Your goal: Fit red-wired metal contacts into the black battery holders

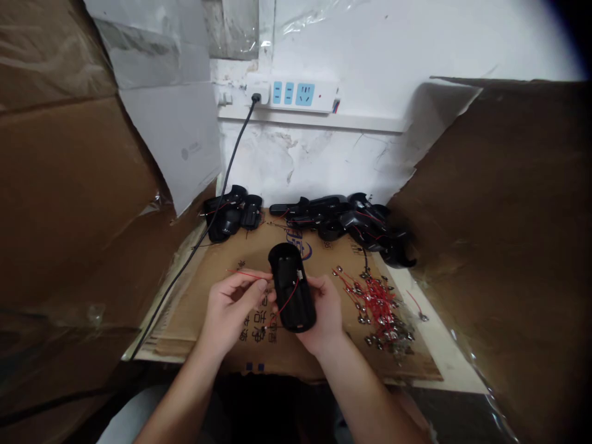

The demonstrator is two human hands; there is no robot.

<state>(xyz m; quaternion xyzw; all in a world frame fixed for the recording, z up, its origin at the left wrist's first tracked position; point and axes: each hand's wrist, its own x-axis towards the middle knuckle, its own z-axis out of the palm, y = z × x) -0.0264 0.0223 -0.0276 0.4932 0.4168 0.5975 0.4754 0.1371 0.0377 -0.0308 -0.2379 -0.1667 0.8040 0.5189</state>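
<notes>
My right hand [324, 308] is closed round a black plastic housing [292, 296], holding it up over the cardboard by its right side and underside. A red wire runs across the hollow face of the housing, near a small pale part at its upper right. To the left, my left hand [238, 305] pinches a thin red wire [245, 272] between thumb and fingers, close beside the housing's left edge. Where that wire's inner end goes is hidden by the fingers. On the right of the cardboard lies a pile of red wires with small metal pieces [379, 305].
Several black housings [333, 216] are heaped along the back, with more [231, 216] at back left. A black cable [203, 237] slants from the wall's power strip [300, 95] down the left side. Tall cardboard walls [509, 246] flank both sides of the cardboard sheet [213, 345].
</notes>
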